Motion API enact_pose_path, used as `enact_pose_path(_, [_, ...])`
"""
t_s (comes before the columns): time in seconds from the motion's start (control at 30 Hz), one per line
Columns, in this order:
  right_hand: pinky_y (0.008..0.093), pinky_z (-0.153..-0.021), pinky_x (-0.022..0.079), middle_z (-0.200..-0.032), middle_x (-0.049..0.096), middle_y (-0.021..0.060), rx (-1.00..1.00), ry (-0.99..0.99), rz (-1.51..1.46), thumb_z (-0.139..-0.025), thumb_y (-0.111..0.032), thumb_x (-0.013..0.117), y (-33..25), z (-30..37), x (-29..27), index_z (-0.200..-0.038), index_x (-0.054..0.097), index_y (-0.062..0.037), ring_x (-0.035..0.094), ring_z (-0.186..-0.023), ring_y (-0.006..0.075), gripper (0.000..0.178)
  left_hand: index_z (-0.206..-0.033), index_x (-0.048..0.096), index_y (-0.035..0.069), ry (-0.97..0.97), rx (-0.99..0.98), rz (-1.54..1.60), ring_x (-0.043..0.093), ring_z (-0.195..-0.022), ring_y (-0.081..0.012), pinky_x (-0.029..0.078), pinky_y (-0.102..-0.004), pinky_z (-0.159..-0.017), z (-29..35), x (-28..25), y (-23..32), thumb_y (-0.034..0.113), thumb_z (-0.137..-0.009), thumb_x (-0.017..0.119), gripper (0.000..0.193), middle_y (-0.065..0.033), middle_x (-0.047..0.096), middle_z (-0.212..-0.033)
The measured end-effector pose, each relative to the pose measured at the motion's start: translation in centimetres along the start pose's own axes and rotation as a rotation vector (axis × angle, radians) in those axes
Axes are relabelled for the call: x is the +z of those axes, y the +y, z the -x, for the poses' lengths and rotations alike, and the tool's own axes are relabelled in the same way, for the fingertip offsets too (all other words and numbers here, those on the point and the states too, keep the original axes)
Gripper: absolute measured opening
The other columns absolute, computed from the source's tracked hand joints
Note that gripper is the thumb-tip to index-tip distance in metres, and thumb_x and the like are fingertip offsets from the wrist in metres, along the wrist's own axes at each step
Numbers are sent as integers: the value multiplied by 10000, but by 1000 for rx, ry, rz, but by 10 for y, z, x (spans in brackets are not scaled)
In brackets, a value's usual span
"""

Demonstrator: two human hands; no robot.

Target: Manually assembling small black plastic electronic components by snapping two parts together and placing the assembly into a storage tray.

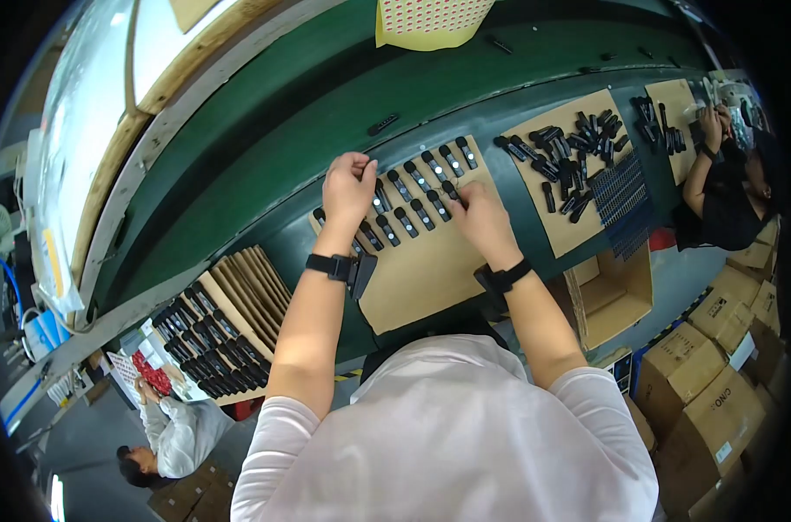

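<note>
On the cardboard sheet point(426, 283), a black handheld device point(448, 188) slants away leftward, just beside the nearer right hand point(482, 217); the left hand point(349, 187) hangs half-curled farther off (whether either grips anything, I can't tell).

We hold our left hand point(348, 193) at about eleven o'clock from the centre, its fingers curled and pointing between twelve and one. Our right hand point(480, 219) sits at two o'clock, lower than its partner, fingers bent and reaching toward ten. Our left forearm point(308, 326) slants up toward one o'clock, our right forearm point(534, 320) toward eleven. Both hands are apart; whether either grips is unclear.
</note>
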State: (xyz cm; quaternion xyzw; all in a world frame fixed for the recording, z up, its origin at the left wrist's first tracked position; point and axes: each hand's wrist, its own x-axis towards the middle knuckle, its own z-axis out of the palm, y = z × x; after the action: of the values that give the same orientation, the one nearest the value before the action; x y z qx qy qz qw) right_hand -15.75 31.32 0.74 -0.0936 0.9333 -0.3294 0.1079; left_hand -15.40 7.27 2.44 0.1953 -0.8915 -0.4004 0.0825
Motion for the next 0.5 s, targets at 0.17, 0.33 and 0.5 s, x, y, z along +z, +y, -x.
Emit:
enact_pose_path(0.17, [362, -655, 489, -912, 581, 126, -71, 80, -52, -840, -110, 669, 10, 18, -26, -963, 560, -18, 593, -737, 288, 188, -1010, 644, 57, 91, 112, -142, 628, -893, -276, 499, -386, -787, -24, 29, -25, 168, -790, 705, 254, -115, 654, -937])
enact_pose_path(0.33, [274, -587, 450, -876, 540, 91, -47, 29, -180, -852, -37, 651, 20, 44, -56, -986, 549, -19, 528, -646, 180, 169, -1083, 630, 85, 125, 124, -326, 614, -958, -280, 467, -412, -843, -37, 42, -42, 200, -802, 685, 308, -107, 646, -984])
enact_pose_path(0.5, [244, -569, 429, -865, 536, 71, -36, 37, -209, -853, -8, 640, 20, 56, -70, -999, 554, -20, 495, -621, 141, 169, -1069, 633, 99, 59, 27, -429, 622, -936, -277, 476, -415, -801, -50, 42, -44, 209, -820, 667, 274, -85, 649, -971])
